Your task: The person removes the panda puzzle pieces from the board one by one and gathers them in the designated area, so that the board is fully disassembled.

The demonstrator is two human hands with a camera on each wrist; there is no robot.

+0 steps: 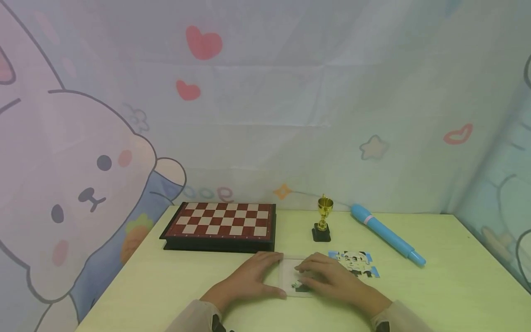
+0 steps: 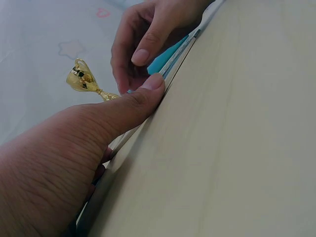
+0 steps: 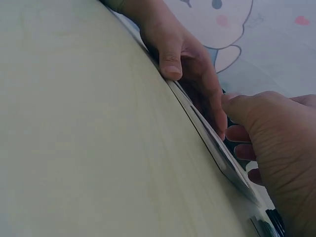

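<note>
The left hand (image 1: 249, 276) lies on the counter (image 1: 166, 286) with its thumb pressed along the near edge of a thin clear puzzle tray (image 1: 287, 272), fingers curved over the tray's left rim. The right hand (image 1: 332, 279) rests on top of the tray from the right, fingertips bent down onto a puzzle piece inside it (whether it pinches the piece I cannot tell). The tray lies flat between the two hands, directly under the right one, so that hand is nearer the piece. Loose puzzle pieces (image 1: 356, 263) lie just beside the right hand, farther right. A small gold trophy (image 1: 323, 221), a blue pen (image 1: 387, 234) and a chessboard (image 1: 221, 223) stand behind.
</note>
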